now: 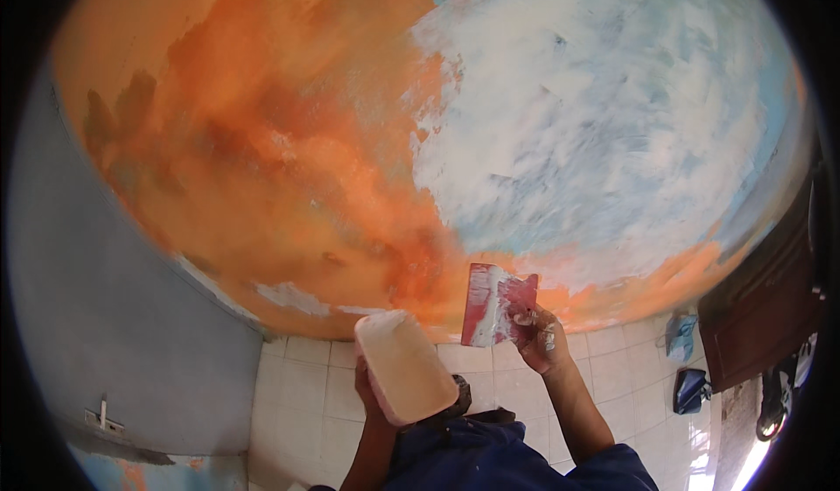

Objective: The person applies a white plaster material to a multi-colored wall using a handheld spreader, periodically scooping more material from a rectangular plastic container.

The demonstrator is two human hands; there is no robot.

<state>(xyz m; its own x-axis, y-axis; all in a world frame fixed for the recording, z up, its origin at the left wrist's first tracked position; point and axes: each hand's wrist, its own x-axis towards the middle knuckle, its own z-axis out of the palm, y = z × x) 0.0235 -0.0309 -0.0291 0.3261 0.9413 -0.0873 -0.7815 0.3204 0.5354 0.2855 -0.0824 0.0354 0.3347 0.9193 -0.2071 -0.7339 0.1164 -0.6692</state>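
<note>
My right hand (544,338), smudged with white, grips a flat red spreader (479,303) coated in streaks of white material and held upright just below the painted wall (201,115). My left hand (366,382) is closed on the side of a rectangular pale container (405,364), tilted at the bottom middle; its inside looks cream-coloured. Orange paint covers the left of the wall, while a large white and pale-blue patch (577,123) fills the upper right.
A grey wall (122,298) stands at the left with a small fitting (103,417) low on it. White floor tiles (297,386) lie below. At the right are a dark brown door (752,307), a light-blue bag (681,336) and a dark bag (691,390).
</note>
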